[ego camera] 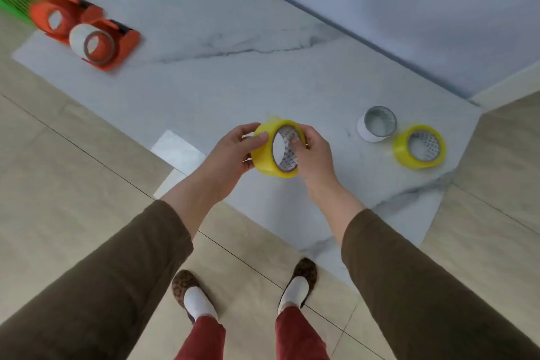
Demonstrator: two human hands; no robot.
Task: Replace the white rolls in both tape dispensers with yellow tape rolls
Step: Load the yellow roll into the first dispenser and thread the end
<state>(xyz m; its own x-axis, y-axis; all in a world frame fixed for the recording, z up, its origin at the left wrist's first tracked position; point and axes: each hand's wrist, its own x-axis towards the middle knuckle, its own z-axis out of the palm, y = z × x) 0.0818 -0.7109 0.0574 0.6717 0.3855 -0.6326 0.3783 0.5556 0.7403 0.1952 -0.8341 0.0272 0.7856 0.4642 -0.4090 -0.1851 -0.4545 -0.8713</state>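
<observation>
The yellow roll (263, 164) looks like glossy plastic film on a printed card core. The dispensers (84, 29) are shiny orange plastic; the table (233, 73) looks like smooth marble.

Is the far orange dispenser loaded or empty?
Empty, it seems: the far orange dispenser shows a bare hub with no roll, while the near dispenser holds a white roll.

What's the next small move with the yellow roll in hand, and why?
Probably carry the held yellow roll to the far orange dispenser and seat it. Both hands, left hand and right hand, already grip it, that dispenser looks empty, and the near dispenser still holds a white roll.
</observation>
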